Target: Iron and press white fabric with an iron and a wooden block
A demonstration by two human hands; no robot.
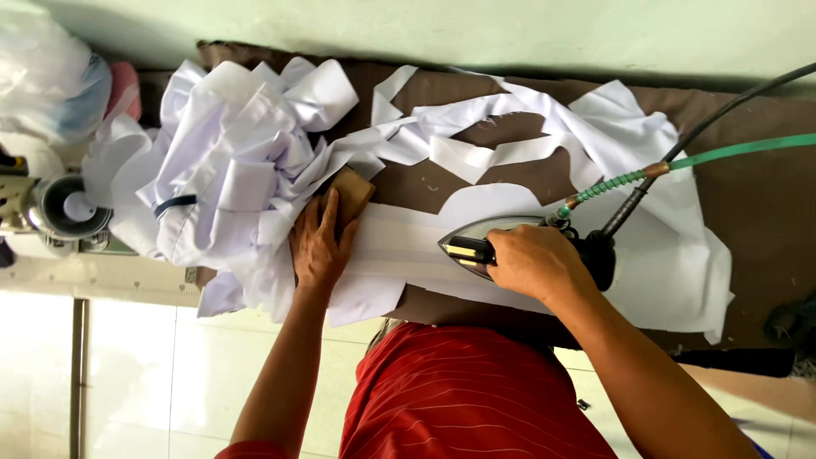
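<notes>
While pressed flat on the ironing board's near edge, left hand [321,246] lies palm down with fingers spread, pinching nothing. Fingertips touching a small brown block [348,194] and the left end of a folded white fabric strip [399,242]. Strip stretched lengthwise along the board's near edge, between the two hands. Right hand [535,262] closed around the black handle of a steam iron [480,245], fingers wrapped tight over the top. Iron's silver soleplate resting on the strip, its pointed tip aimed at the left hand, well apart from it. Green hose [731,151] and black cable [680,151] rising from the iron's rear toward the board's far right corner. Crumpled heap of white shirt pieces [229,161] piled at the board's left end, just beside the left hand and partly overhanging the edge. Loose white cut strips [484,153] and a wider white panel [671,255] spread over the brown board cover [765,195] along the far edge and right half. Red striped shirt [459,391] below the near edge.
</notes>
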